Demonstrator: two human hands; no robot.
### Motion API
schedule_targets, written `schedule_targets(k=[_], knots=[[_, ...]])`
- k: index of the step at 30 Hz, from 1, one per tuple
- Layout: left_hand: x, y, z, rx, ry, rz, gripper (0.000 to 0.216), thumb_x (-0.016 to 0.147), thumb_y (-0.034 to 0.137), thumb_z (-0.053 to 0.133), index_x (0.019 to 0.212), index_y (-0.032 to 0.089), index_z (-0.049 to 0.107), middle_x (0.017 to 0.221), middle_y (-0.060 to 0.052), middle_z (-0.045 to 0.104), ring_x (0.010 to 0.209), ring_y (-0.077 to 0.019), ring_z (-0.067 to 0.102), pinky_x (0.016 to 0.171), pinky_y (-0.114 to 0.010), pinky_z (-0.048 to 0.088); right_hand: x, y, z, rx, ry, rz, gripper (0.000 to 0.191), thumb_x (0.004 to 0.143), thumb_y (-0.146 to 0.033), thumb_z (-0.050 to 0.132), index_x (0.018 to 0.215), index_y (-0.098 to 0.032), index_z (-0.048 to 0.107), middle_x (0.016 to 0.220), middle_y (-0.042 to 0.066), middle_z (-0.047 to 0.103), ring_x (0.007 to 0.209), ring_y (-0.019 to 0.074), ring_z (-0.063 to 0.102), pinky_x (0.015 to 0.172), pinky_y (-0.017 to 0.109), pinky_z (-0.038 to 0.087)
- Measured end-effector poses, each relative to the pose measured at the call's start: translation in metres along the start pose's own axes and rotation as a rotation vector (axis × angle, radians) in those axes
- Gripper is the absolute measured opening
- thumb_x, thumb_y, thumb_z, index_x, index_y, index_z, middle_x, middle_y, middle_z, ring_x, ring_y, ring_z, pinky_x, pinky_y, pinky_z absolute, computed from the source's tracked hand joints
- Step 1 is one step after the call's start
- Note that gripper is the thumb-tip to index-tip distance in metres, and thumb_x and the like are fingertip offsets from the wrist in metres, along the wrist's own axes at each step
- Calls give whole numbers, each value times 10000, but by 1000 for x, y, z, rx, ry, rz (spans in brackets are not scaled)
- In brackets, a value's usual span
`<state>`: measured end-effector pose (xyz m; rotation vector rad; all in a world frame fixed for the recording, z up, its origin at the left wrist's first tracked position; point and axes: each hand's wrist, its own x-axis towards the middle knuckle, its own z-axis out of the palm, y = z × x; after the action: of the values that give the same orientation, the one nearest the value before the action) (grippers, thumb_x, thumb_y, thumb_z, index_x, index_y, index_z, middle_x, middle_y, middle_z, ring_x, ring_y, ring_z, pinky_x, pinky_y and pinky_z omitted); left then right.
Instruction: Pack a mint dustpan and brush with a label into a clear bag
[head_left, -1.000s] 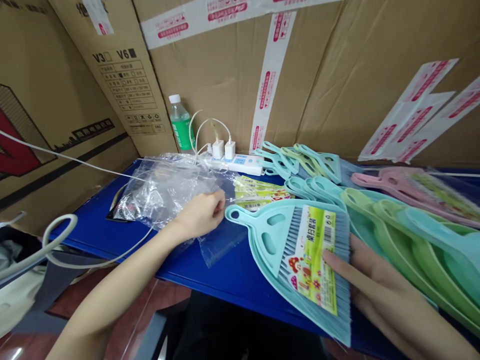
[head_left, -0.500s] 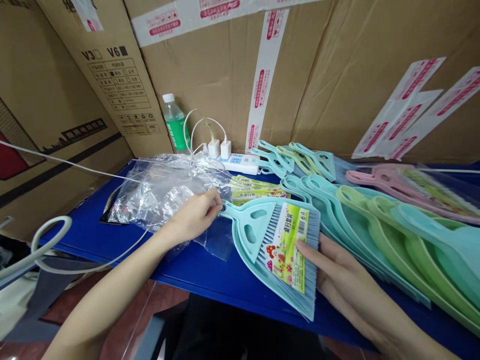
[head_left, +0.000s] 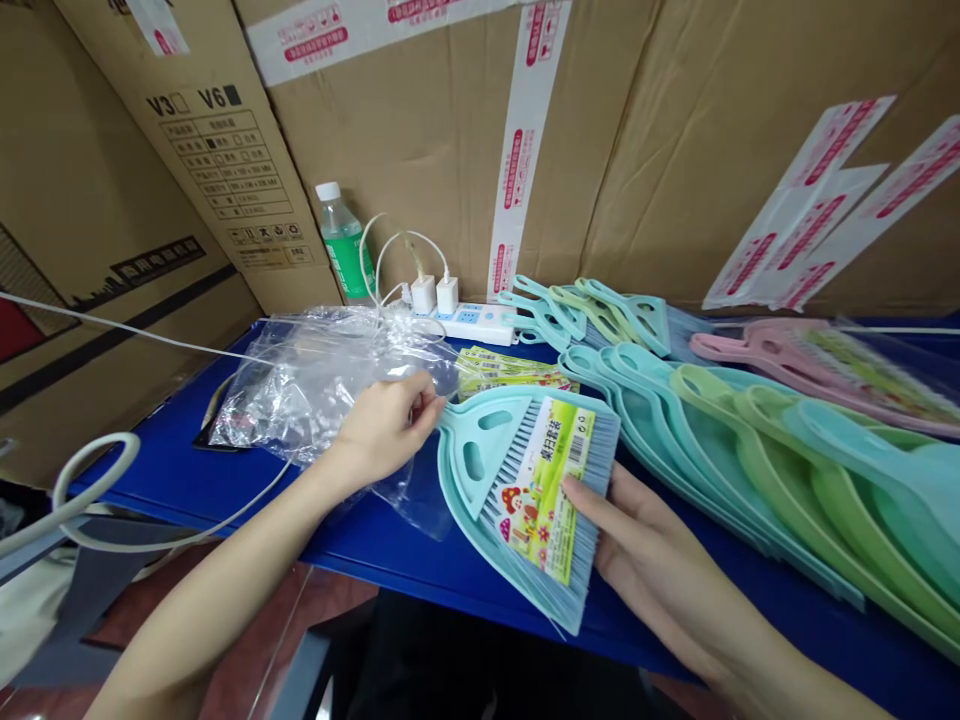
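Note:
A light-blue dustpan [head_left: 454,493] lies under a matching hand brush [head_left: 481,440], the two nested together above the blue table. Across the brush's bristles sits a printed card [head_left: 545,490] with a mushroom picture. My left hand [head_left: 394,425] is closed round the handle end, which its fingers mostly hide. My right hand [head_left: 637,540] grips the wide bristle end, thumb on the card and fingers underneath. Just left of the set, clear plastic bags [head_left: 322,375] lie crumpled, one reaching below my left hand. Behind the set are several loose printed cards [head_left: 510,370].
Blue and green dustpans [head_left: 697,430] overlap in a row at the right. Several brushes [head_left: 551,315] lie behind them, beside a pink bagged set [head_left: 795,355]. A power strip [head_left: 476,322], a bottle [head_left: 345,250] and cables stand before cardboard boxes [head_left: 420,150].
The brush and dustpan have shifted left and tilted slightly, with my right hand moving left along with them. My left hand stays at the handle end.

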<state>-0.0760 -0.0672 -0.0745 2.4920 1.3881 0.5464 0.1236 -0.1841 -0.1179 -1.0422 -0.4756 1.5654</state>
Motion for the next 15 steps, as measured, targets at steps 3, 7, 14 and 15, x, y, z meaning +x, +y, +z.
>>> schedule_targets(k=[3, 7, 14, 15], knots=[[-1, -1, -1, -137, -31, 39, 219, 884, 252, 465, 669, 216, 445, 528, 57, 482, 467, -107, 428, 502, -239, 321, 4, 3, 7, 3, -19, -8, 596, 664, -400, 870, 1196, -273, 631, 1183, 46, 737, 1141, 276, 656, 948, 417, 547], [-1, -1, -1, -438, -102, 86, 198, 900, 302, 460, 725, 209, 466, 513, 61, 496, 457, -95, 437, 480, -224, 343, 7, 2, 11, -58, -77, -25, 453, 741, -383, 816, 1145, -278, 642, 1244, 39, 707, 1152, 259, 648, 977, 424, 525], [-5, 5, -3, -575, -202, 141, 150, 896, 330, 505, 933, 188, 534, 690, 14, 583, 621, -126, 533, 580, -251, 437, 20, -8, 11, -120, -139, -37, 430, 716, -374, 824, 1095, -265, 650, 1172, 49, 737, 1085, 269, 681, 972, 466, 519], [-5, 5, -5, -553, -201, 164, 160, 898, 321, 507, 970, 184, 546, 741, 1, 600, 654, -130, 545, 604, -256, 453, 22, -9, 10, -130, -150, -39, 435, 709, -375, 828, 1089, -261, 651, 1167, 53, 739, 1080, 273, 683, 974, 474, 516]])
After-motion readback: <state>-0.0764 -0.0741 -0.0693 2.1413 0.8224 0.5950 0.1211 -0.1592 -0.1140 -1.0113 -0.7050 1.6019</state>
